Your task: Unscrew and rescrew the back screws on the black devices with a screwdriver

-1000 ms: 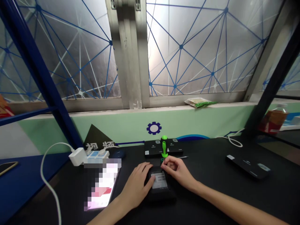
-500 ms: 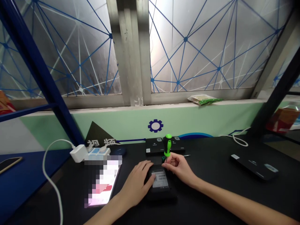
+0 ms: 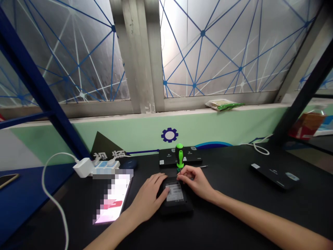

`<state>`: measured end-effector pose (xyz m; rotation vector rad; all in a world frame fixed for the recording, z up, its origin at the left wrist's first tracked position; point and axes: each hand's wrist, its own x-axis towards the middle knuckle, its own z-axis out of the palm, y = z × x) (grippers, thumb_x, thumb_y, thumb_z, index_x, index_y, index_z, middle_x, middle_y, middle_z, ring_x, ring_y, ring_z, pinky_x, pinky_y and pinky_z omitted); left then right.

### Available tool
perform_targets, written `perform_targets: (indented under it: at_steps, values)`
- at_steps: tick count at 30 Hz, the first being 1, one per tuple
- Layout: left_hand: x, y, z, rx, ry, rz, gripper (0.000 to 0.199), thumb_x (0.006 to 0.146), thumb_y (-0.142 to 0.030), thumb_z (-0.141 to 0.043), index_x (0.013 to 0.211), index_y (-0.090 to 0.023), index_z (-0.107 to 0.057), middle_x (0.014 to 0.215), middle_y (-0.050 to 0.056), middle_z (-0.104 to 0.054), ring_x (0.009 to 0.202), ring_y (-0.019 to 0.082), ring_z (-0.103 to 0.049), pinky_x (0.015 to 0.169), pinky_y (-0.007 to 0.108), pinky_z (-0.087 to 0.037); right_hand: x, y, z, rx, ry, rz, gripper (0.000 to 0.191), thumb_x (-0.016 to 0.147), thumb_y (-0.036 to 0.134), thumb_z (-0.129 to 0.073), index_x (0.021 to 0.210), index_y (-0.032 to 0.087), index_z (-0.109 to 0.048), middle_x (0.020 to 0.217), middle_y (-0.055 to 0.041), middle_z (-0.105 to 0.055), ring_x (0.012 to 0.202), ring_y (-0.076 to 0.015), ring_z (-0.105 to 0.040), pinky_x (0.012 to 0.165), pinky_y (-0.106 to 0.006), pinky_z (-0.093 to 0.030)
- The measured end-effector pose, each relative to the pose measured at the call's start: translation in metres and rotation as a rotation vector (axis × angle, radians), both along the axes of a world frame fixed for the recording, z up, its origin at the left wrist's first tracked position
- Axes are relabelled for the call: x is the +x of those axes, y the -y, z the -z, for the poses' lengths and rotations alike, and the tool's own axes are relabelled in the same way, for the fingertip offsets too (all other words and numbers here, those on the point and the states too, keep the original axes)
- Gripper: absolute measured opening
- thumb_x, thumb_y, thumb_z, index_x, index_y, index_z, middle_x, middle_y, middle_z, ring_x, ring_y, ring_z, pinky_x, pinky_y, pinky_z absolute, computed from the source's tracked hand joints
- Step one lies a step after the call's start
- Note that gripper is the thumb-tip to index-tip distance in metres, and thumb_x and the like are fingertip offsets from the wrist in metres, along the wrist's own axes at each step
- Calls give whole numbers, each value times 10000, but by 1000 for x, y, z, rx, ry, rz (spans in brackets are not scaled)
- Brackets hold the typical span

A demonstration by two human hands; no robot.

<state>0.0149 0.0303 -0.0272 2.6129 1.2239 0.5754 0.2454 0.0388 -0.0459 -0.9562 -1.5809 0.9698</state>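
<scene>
A flat black rectangular device [image 3: 179,207] with a pale label [image 3: 174,192] lies on the desk in front of me. My left hand [image 3: 151,193] rests over its left side, fingers stretched out and the thumb on the label. At the device's far edge stands a black and green screwdriver [image 3: 179,156], almost upright with its handle up. My right hand [image 3: 196,182] pinches it low, below the handle, between thumb and fingers. The tip is hidden by the fingers. A small dark green piece [image 3: 178,171] shows beside the shaft.
Two black flat boxes [image 3: 169,160] lie behind the screwdriver, with a thin metal rod [image 3: 204,166] nearby. Another black device [image 3: 274,176] is at right. A lit phone or tablet [image 3: 114,201], a power strip [image 3: 105,167] and a white charger [image 3: 83,167] with its cable stand left.
The whole view has shifted slightly, so things sit a little higher and further left. The screwdriver stands a bit straighter, and the right hand keeps its pinch low on it.
</scene>
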Motion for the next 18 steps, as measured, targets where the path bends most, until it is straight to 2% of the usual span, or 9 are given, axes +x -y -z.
perform_targets:
  at_steps: [13,18]
  values:
    - [-2,-1,0,6,-10,21,384,1034,-415,-419,1363,-233,-499,1375,82,-559,1282,258,-502,1066,442,-420,2,2,-4,15,30,-53,313,917,476,-598,851,178,-666,797,-61,-726,608,-149,-588,578,-264,-460]
    - [-1,0,-2,5,-11,14,385,1032,-424,-418,1354,-232,-510,1367,84,-566,1272,260,-510,1060,445,-425,2,1,-2,36,45,-20,323,900,488,-620,841,176,-683,659,-12,-621,552,-131,-507,543,-256,-412]
